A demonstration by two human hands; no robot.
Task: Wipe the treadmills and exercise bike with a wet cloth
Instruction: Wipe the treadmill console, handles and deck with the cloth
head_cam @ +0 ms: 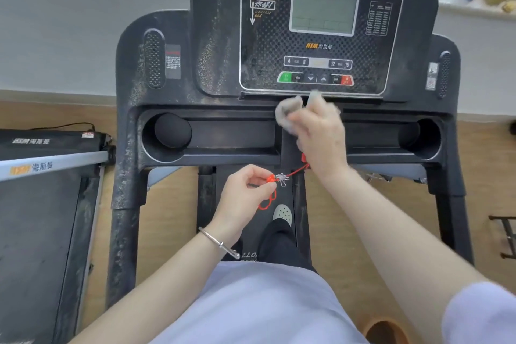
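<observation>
Our right hand (318,131) grips the cloth (287,112) at the console (312,33) tray while our left hand (245,190) pinches the cord (282,177) aside; next, we judge, wiping underneath it.

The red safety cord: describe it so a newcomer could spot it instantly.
Find the treadmill console and drop below its tray. The red safety cord runs down-left from the tray's centre to the left hand, which pinches it by a small metal clip. It is the only thin red string there.
</observation>
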